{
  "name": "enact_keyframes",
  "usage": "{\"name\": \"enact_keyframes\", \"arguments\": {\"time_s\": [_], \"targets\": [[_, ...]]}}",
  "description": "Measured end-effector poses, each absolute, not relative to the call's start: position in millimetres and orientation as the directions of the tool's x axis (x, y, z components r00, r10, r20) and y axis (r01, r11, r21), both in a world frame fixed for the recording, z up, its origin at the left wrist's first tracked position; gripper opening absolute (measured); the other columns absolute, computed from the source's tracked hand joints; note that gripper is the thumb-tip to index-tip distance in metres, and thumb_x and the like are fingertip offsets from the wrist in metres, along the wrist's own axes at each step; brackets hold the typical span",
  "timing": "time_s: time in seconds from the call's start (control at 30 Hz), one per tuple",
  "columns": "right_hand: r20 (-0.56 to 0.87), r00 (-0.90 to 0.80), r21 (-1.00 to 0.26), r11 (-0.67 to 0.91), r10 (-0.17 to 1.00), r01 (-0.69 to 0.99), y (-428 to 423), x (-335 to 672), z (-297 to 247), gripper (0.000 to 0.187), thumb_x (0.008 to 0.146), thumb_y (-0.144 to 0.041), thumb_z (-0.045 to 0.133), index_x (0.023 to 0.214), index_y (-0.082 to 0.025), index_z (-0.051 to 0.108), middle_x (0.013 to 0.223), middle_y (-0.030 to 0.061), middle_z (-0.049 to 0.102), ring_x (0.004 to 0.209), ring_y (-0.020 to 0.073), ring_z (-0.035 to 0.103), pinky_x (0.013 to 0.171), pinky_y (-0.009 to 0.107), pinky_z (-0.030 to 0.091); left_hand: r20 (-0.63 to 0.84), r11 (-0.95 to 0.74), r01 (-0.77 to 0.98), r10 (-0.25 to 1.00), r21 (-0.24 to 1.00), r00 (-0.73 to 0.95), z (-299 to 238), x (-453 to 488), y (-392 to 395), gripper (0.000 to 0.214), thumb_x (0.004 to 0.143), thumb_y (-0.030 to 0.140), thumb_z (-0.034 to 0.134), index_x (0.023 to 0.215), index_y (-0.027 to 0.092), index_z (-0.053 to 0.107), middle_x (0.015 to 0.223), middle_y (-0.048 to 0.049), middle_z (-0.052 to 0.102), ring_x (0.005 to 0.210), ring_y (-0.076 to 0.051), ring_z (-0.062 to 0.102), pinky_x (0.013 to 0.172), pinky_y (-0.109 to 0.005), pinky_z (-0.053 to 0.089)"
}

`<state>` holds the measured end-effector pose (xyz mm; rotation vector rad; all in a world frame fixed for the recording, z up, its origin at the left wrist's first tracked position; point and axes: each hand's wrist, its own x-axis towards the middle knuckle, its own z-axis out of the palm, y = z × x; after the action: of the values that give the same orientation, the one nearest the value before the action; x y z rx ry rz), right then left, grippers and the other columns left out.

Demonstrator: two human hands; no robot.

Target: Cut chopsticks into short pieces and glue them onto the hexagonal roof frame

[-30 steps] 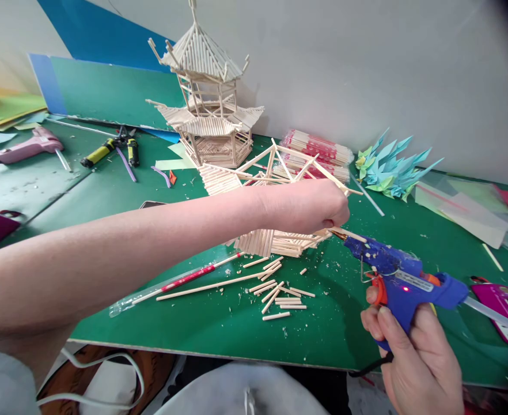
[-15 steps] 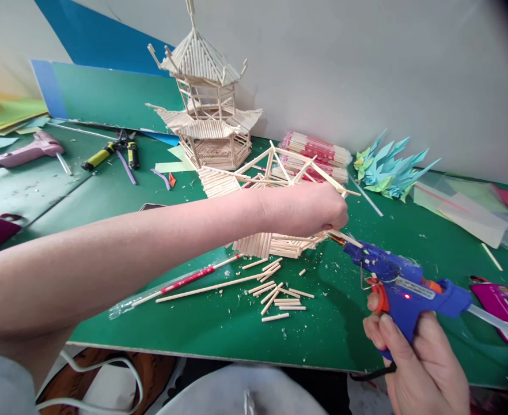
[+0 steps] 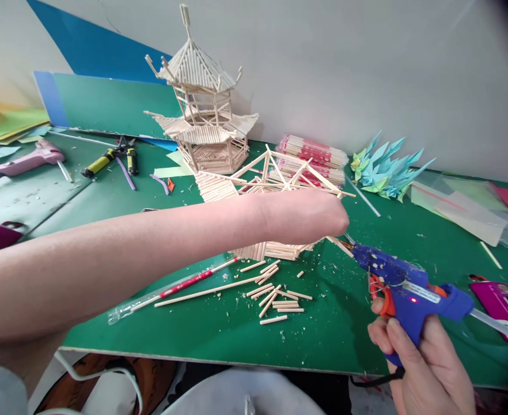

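My left hand [image 3: 321, 216] is closed and reaches across the front of a half-built wooden-stick pagoda frame [image 3: 217, 187]. Its fingers are turned away, so what they grip is hidden. Below the knuckles a thin wooden stick [image 3: 341, 246] slants out; I cannot tell whether the hand holds it or it belongs to the frame. My right hand [image 3: 422, 351] grips a blue hot glue gun [image 3: 403, 279], with fingers around its orange trigger and a red light lit. The nozzle points left, close to the stick's end. Several short cut sticks [image 3: 275, 297] lie in front of the frame.
A finished stick pagoda [image 3: 206, 106] stands behind. Packs of sticks [image 3: 312, 153] and blue folded paper [image 3: 387, 167] lie at the back. Pliers [image 3: 111, 157] and a pink glue gun [image 3: 31, 158] are left, a magenta device [image 3: 502, 308] right.
The glue gun has moved slightly right and down, its nozzle now farther from my left hand. My left hand has turned, hiding its fingers, and the slanting stick sits a little lower and further left.
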<state>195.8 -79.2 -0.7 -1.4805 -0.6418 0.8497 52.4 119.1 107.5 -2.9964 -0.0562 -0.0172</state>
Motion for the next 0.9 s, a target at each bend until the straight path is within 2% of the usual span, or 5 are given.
{"name": "enact_keyframes", "arguments": {"time_s": [0.37, 0.53, 0.67, 0.8, 0.9], "targets": [[-0.118, 0.642, -0.986, -0.015, 0.757, -0.163, -84, 210, -3, 0.007, 0.082, -0.023, 0.058, 0.088, -0.023, 0.058, 0.062, -0.0043, 0.048, 0.057, 0.0104, 0.040, 0.053, 0.025, 0.032, -0.011, -0.976, 0.010, 0.012, -0.219, 1.000, 109, 54, 113, 0.024, 0.071, -0.001, 0.050, 0.072, 0.017, 0.065, 0.075, -0.0071, 0.069, 0.065, -0.020, 0.063, 0.054, -0.031, 0.043], [-0.105, 0.664, -0.986, 0.007, 0.740, -0.164, -79, 223, -4, 0.012, 0.080, -0.023, 0.060, 0.091, -0.024, 0.059, 0.073, -0.0027, 0.050, 0.057, 0.0097, 0.041, 0.050, 0.025, 0.035, 0.008, -0.978, -0.005, -0.006, -0.207, 1.000, 108, 54, 113, 0.024, 0.072, -0.001, 0.051, 0.069, 0.017, 0.066, 0.075, -0.0058, 0.069, 0.063, -0.019, 0.062, 0.053, -0.031, 0.043], [-0.072, 0.725, -0.997, -0.073, 0.685, -0.030, -72, 259, 0, 0.016, 0.071, -0.023, 0.069, 0.085, -0.025, 0.061, 0.075, -0.0006, 0.053, 0.054, 0.0100, 0.045, 0.044, 0.026, 0.034, 0.003, -0.980, 0.003, 0.003, -0.198, 1.000, 108, 53, 113, 0.024, 0.070, -0.003, 0.052, 0.067, 0.017, 0.065, 0.076, -0.0058, 0.068, 0.064, -0.019, 0.062, 0.053, -0.031, 0.043], [-0.056, 0.742, -0.952, -0.260, 0.668, 0.163, -50, 318, -1, 0.017, 0.065, -0.030, 0.071, 0.078, -0.022, 0.064, 0.066, 0.0010, 0.057, 0.060, 0.0169, 0.051, 0.058, 0.037, 0.039, -0.025, -0.982, 0.022, 0.027, -0.186, 0.999, 110, 53, 112, 0.023, 0.071, -0.002, 0.051, 0.069, 0.017, 0.065, 0.075, -0.0063, 0.068, 0.065, -0.020, 0.062, 0.054, -0.032, 0.043], [-0.024, 0.773, -0.871, -0.392, 0.634, 0.295, -26, 357, -11, 0.020, 0.059, -0.029, 0.073, 0.074, -0.016, 0.070, 0.066, 0.0047, 0.061, 0.065, 0.0215, 0.053, 0.063, 0.041, 0.035, -0.027, -0.982, 0.027, 0.033, -0.186, 0.999, 111, 52, 112, 0.024, 0.072, -0.002, 0.050, 0.070, 0.017, 0.066, 0.075, -0.0060, 0.068, 0.065, -0.020, 0.062, 0.054, -0.032, 0.043]]}}
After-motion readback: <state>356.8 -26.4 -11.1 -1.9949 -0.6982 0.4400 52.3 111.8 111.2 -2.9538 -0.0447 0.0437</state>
